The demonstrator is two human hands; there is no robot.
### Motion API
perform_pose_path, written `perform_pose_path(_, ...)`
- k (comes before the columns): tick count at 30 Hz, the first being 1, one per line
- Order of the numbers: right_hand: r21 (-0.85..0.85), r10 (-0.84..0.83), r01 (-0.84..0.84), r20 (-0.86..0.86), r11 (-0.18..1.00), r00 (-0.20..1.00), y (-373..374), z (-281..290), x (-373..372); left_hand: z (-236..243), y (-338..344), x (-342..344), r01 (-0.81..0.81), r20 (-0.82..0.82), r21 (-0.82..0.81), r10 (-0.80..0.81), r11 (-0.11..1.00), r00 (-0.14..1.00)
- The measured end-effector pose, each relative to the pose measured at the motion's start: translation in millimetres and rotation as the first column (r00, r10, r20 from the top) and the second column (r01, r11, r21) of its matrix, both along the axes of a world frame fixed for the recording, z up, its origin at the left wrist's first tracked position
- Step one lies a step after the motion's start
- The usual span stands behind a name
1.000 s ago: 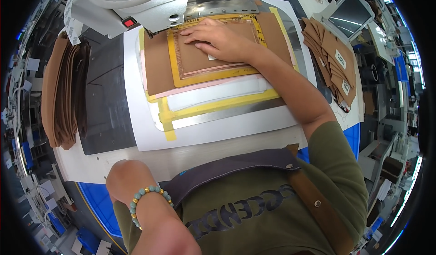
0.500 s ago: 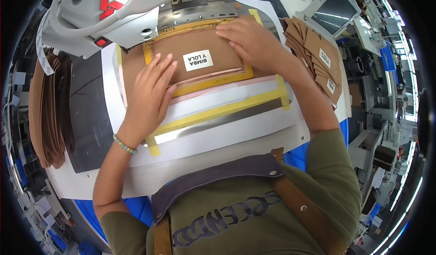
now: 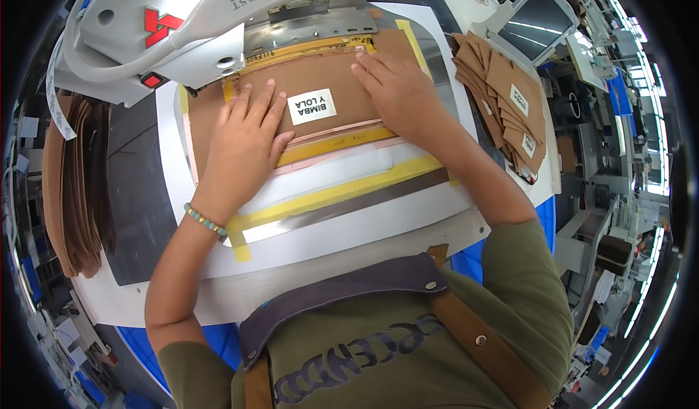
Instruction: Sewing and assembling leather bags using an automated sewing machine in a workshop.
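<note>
A flat brown panel (image 3: 331, 70), leather-like, lies under both my hands, with a white printed label (image 3: 312, 105) at its middle. Around it shows a yellow frame (image 3: 342, 142), along the far and near edges. My left hand (image 3: 244, 136) rests flat on the panel's left part, fingers spread and holding nothing. On the right part, my right hand (image 3: 404, 96) lies with fingers stretched out, covering the frame's right edge. A white sewing machine head (image 3: 160, 38) stands just beyond, at the far left.
Brown panels stand in a row (image 3: 71, 183) at the left. A fanned pile of labelled brown pieces (image 3: 502, 92) lies at the right, near a tilted screen (image 3: 537, 22). Yellow tape (image 3: 342, 191) crosses the white sheet (image 3: 408, 220) before me.
My left fingers have slid a little farther onto the panel. My right hand has come slightly nearer and lies flatter over the frame's right edge. The view has shifted slightly.
</note>
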State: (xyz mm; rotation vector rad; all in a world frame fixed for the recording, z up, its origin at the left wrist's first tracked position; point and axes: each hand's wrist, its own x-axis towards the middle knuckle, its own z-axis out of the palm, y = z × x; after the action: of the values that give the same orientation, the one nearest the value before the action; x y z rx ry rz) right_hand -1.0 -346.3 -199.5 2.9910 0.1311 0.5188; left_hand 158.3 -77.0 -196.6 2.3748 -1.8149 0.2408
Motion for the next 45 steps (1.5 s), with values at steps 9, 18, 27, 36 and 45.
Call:
perform_pose_path(9, -0.069, 0.012, -0.013, -0.012, 0.998, 1.000, 0.9, 3.8, 4.4, 1.5, -0.3, 0.1, 0.003, 0.019, 0.017, -0.003, 1.000, 1.000)
perform_pose_path(18, -0.084, 0.035, -0.036, -0.013, 0.996, 0.999, 0.2, 9.0, 10.3, 5.2, -2.4, 0.0, -0.018, -0.007, -0.001, 0.018, 1.000, 1.000)
perform_pose_path(27, -0.001, 0.003, -0.003, -0.139, 1.000, 0.990, 4.0, 17.1, 12.8, 5.7, -10.0, -7.7, -0.101, -0.010, 0.008, 0.102, 0.995, 0.995)
perform_pose_path(36, 0.007, 0.175, -0.176, 0.020, 0.984, 0.984, 14.8, 8.7, 36.5, -1.2, -16.4, -8.4, 0.054, -0.158, -0.036, -0.059, 0.998, 0.986)
perform_pose_path(45, 0.030, 0.252, -0.255, 0.077, 0.966, 0.965, 33.7, 8.9, 51.7, 0.4, 0.5, -3.2, -0.022, -0.112, -0.019, 0.020, 1.000, 0.994)
